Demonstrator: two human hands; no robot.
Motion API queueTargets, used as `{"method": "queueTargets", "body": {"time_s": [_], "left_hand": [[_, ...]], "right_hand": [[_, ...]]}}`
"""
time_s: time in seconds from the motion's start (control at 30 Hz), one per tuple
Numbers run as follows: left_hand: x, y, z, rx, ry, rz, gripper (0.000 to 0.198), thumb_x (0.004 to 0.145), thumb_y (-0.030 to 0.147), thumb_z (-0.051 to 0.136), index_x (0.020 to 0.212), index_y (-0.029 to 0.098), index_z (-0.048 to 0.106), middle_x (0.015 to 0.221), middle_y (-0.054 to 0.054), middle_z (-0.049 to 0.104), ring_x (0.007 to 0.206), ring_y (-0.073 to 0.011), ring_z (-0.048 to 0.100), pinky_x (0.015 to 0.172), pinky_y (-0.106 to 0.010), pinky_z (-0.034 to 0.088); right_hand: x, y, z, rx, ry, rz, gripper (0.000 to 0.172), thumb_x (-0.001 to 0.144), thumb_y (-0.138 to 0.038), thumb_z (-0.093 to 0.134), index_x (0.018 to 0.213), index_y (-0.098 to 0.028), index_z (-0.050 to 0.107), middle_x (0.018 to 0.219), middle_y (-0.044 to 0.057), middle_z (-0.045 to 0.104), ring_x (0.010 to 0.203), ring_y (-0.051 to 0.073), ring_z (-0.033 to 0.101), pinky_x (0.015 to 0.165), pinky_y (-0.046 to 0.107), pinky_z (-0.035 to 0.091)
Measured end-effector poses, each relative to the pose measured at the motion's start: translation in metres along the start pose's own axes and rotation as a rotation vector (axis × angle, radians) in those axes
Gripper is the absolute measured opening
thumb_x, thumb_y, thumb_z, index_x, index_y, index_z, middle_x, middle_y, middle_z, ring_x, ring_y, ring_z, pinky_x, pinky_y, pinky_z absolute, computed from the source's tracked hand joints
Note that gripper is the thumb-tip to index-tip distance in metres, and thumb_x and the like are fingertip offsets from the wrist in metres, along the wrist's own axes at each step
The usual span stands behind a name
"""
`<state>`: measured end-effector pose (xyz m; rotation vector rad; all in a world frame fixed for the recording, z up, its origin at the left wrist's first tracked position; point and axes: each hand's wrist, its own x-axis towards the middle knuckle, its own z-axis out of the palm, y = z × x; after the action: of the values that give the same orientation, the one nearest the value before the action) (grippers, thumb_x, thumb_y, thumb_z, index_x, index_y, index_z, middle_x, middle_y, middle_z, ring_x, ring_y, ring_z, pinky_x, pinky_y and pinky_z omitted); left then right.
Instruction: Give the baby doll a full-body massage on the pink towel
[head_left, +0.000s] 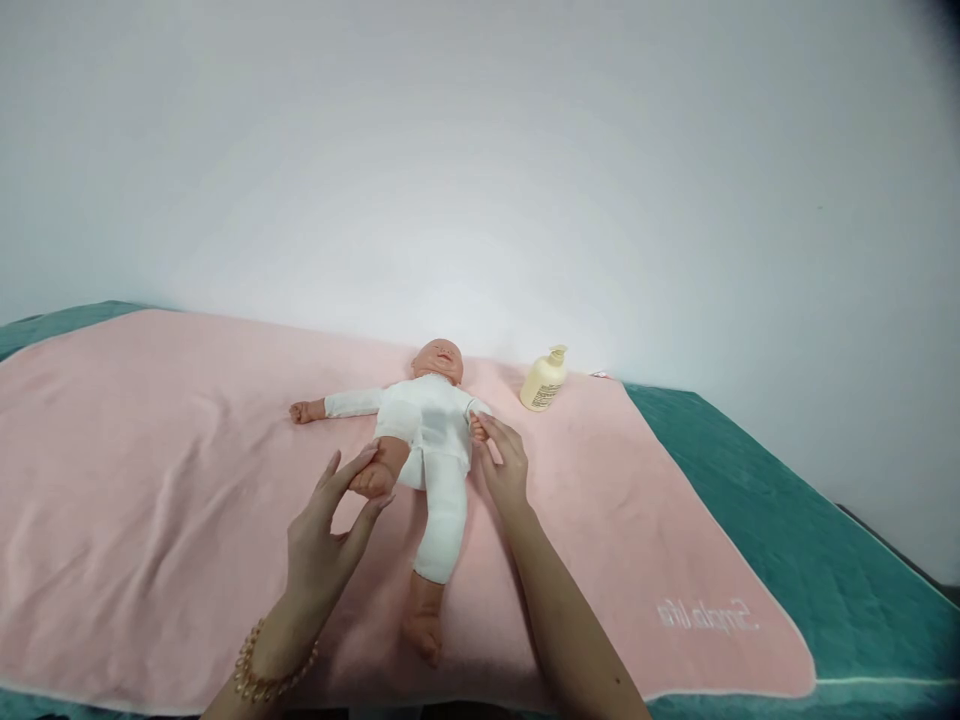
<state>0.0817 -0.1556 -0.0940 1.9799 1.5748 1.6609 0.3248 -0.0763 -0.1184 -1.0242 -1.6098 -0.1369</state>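
Note:
A baby doll (442, 425) with a white cloth body lies on its back on a pink blanket (225, 480), head toward the wall. My left hand (326, 535) is closed around the doll's raised foot (373, 478), thumb and fingers on either side. That leg is bent up toward the body. My right hand (502, 462) grips the doll's small hand (478, 427), whose arm is folded close to its side. The doll's other arm (352, 403) stretches out to the left. Its other leg (441, 530) lies straight toward me.
A cream pump bottle (543, 380) stands on the blanket to the right of the doll's head. Under the blanket is a green quilted cover (750, 500), showing along the right side. A white wall (480, 180) rises behind. Creases run through the blanket's left part.

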Motion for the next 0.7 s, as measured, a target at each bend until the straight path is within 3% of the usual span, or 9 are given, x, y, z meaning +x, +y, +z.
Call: {"method": "queueTargets", "body": {"time_s": [0.13, 0.23, 0.5, 0.7], "left_hand": [[-0.019, -0.009, -0.019, 0.015, -0.029, -0.017, 0.037, 0.088, 0.04, 0.059, 0.121, 0.026, 0.06, 0.122, -0.002, 0.069, 0.124, -0.0274, 0.056, 0.094, -0.037, 0.056], [-0.037, -0.018, -0.035, 0.023, -0.045, -0.032, 0.038, 0.087, 0.041, 0.059, 0.123, 0.027, 0.06, 0.121, -0.001, 0.069, 0.121, -0.0265, 0.058, 0.093, -0.036, 0.057], [-0.093, -0.044, -0.052, 0.056, -0.135, 0.067, 0.039, 0.088, 0.03, 0.058, 0.127, 0.027, 0.058, 0.12, 0.001, 0.07, 0.121, -0.0231, 0.058, 0.088, -0.03, 0.06], [-0.114, -0.052, -0.054, 0.126, -0.179, 0.064, 0.043, 0.089, 0.025, 0.056, 0.131, 0.029, 0.053, 0.121, 0.0, 0.069, 0.125, -0.0231, 0.054, 0.094, -0.033, 0.057]], "right_hand": [[0.004, 0.0, -0.007, 0.174, 0.179, 0.411, 0.035, 0.091, -0.037, 0.058, 0.12, -0.018, 0.065, 0.123, 0.011, 0.066, 0.115, 0.024, 0.06, 0.099, 0.043, 0.048], [0.009, 0.001, -0.014, 0.231, 0.286, 0.608, 0.043, 0.087, -0.042, 0.06, 0.121, -0.016, 0.063, 0.128, 0.013, 0.063, 0.117, 0.026, 0.059, 0.1, 0.043, 0.047], [0.005, 0.042, -0.024, 0.354, 0.486, 0.825, 0.054, 0.078, -0.046, 0.064, 0.119, -0.011, 0.06, 0.127, 0.016, 0.062, 0.117, 0.027, 0.059, 0.097, 0.038, 0.048], [0.002, 0.054, -0.032, 0.155, 0.402, 1.011, 0.037, 0.08, -0.049, 0.06, 0.095, -0.015, 0.063, 0.102, 0.013, 0.069, 0.093, 0.024, 0.064, 0.078, 0.032, 0.051]]}}
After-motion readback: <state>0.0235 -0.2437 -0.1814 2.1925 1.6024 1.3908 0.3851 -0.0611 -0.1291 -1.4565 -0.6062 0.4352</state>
